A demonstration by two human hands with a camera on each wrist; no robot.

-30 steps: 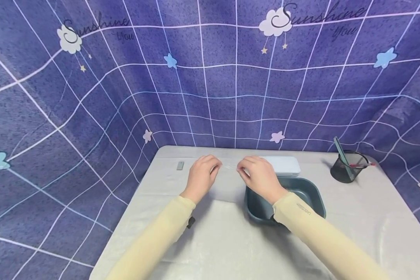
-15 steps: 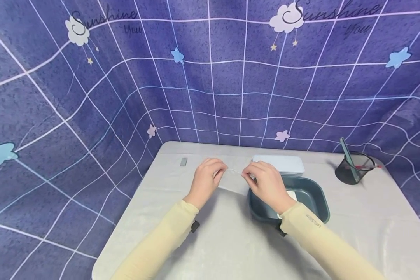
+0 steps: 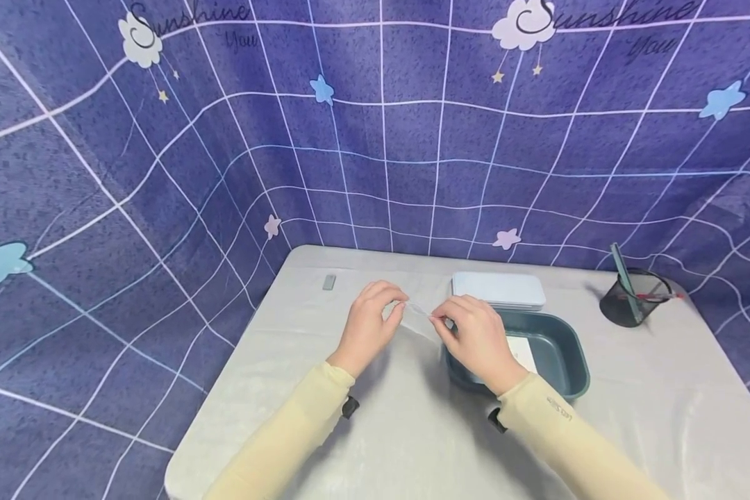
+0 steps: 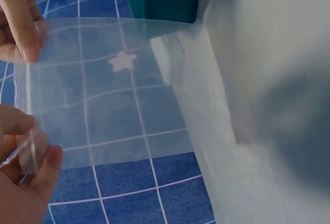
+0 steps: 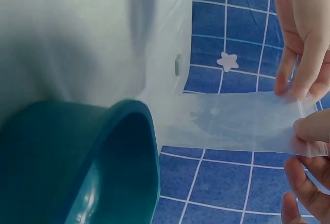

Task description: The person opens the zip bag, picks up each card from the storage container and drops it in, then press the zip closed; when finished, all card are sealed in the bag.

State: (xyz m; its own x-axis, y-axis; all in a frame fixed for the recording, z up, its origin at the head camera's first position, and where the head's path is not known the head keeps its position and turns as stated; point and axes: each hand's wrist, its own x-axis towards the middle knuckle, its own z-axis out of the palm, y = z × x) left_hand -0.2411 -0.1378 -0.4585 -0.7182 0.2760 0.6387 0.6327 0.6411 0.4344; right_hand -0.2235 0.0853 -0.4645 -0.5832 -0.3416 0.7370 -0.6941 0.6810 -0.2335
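Observation:
A clear zip-lock bag (image 4: 113, 95) hangs between my two hands, see-through and flat, with its zip strip at the upper edge. My left hand (image 3: 369, 316) pinches one end of that edge between thumb and fingers. At the other end, my right hand (image 3: 471, 333) pinches the strip in the same way, beside and partly above a dark teal basin (image 3: 565, 347). From the right wrist view, the bag's lower part stretches away past the basin's rim. Inside the basin lies a white card (image 3: 521, 353), partly hidden by the right hand.
Behind the basin is a pale blue flat case (image 3: 498, 288). A black mesh pen holder (image 3: 620, 305) with a teal strip and a red pen stands at the right. Towards the back left lies a small grey-green block (image 3: 329, 282). A patterned curtain (image 3: 350, 173) borders the table.
The head view has shifted slightly. My right hand has moved a little, showing more of the white card in the basin. The bag's edge between my hands shows more plainly.

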